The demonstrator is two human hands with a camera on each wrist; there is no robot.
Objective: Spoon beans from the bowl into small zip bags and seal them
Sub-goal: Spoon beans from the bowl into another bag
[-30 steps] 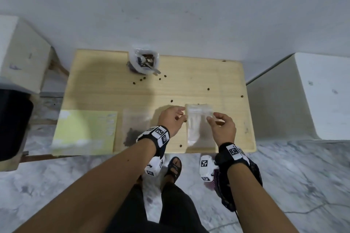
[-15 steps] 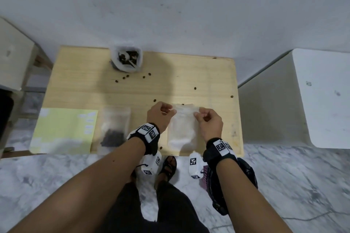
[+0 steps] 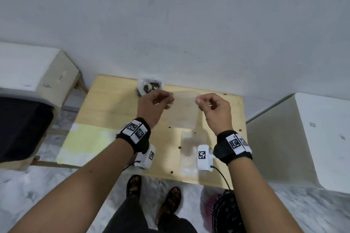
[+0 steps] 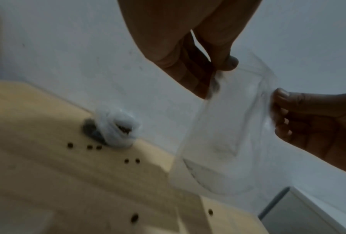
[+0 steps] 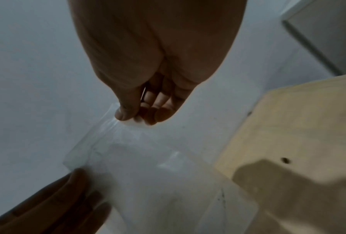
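An empty clear zip bag point(image 3: 182, 111) point(image 4: 228, 131) point(image 5: 158, 178) hangs in the air above the wooden table point(image 3: 113, 104). My left hand point(image 3: 157, 103) point(image 4: 204, 66) pinches its top left corner. My right hand point(image 3: 210, 105) point(image 5: 136, 114) pinches its top right corner between thumb and fingers. The bowl of beans point(image 3: 150, 87) point(image 4: 118, 129), wrapped in white plastic, stands at the table's far edge, just behind my left hand. No spoon shows clearly in it.
Loose beans point(image 4: 92, 147) lie scattered on the table. More clear bags point(image 3: 188, 154) lie flat near the front edge, and a yellow sheet point(image 3: 85, 143) covers the front left. White boxes point(image 3: 312, 138) flank the table; a wall rises right behind it.
Both hands have lifted the bag off the table and raised it up and away, toward the bowl. The head view has tilted, so the table now sits lower in the frame.
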